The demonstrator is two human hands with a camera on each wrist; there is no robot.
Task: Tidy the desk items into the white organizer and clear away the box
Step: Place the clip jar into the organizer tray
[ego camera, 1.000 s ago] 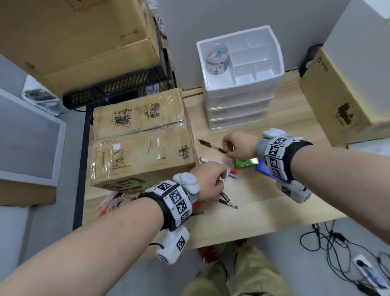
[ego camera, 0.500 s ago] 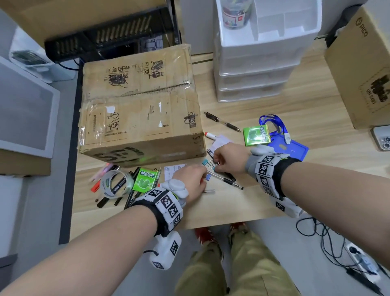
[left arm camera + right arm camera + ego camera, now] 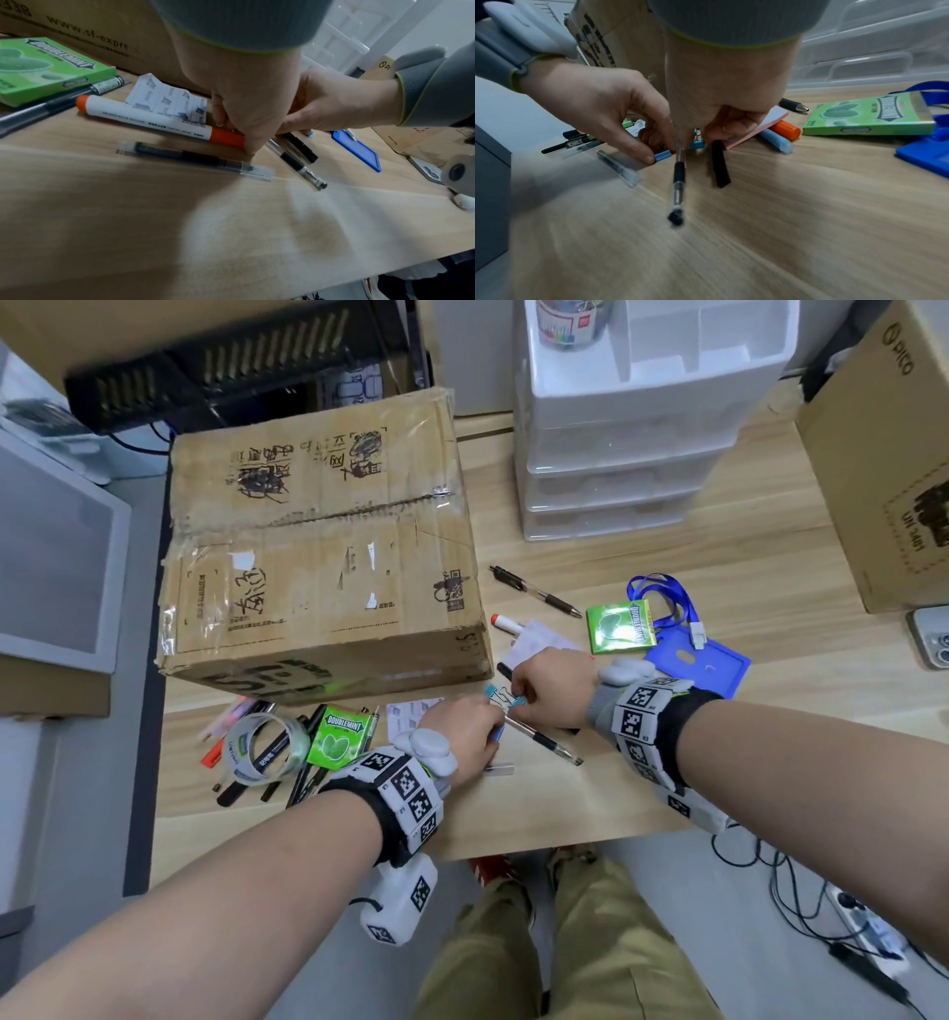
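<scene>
Both hands meet on the wooden desk [image 3: 590,793] just in front of the taped cardboard box [image 3: 318,546]. My left hand [image 3: 495,729] pinches a small blue binder clip [image 3: 663,155] between thumb and fingers. My right hand [image 3: 518,703] pinches a teal binder clip [image 3: 696,145] right beside it. A clear black gel pen [image 3: 679,178] lies under the hands. An orange-capped white marker [image 3: 159,121] touches my left thumb. The white organizer [image 3: 616,454] stands at the back right, with a jar of clips [image 3: 570,320] in its top tray.
A tape roll [image 3: 267,749], a green gum pack [image 3: 339,737] and several pens lie left of the hands. A second gum pack [image 3: 621,626], a blue badge holder [image 3: 703,667] and a pen [image 3: 536,595] lie to the right. Far right: a brown carton [image 3: 883,480] and a phone [image 3: 932,642].
My right hand came back from the pen near the organizer to the front of the box and now meets my left hand over the binder clips. The head view tilted down.
</scene>
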